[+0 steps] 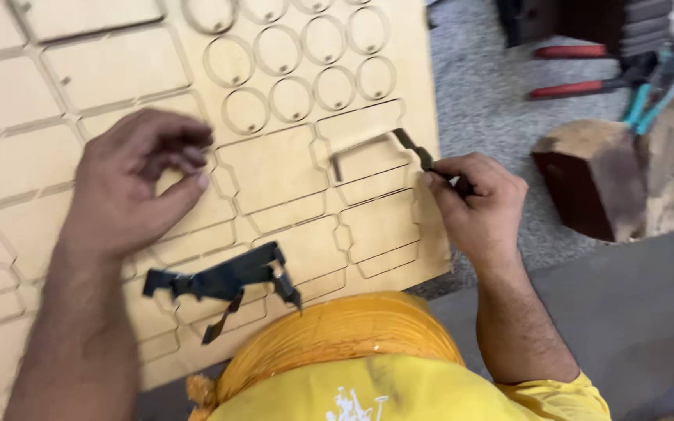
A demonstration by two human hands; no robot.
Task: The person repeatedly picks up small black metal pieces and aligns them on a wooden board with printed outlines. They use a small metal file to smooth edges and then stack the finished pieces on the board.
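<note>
Plywood sheet (274, 164) under left hand (130, 183), right hand (473, 195) gripping dark tool (419, 152)

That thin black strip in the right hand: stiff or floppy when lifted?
Probably stiff: the black strip keeps crisp bends while the right hand grips one end. Likely light, being thin and narrow. It looks flat, so it should slide on the plywood sheet rather than roll.

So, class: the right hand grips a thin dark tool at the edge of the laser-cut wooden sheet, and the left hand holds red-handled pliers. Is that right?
Not quite. In the head view the left hand holds nothing; it rests flat on the wooden sheet. The red-handled pliers lie apart on the grey surface. The right hand does grip the thin dark tool.
</note>
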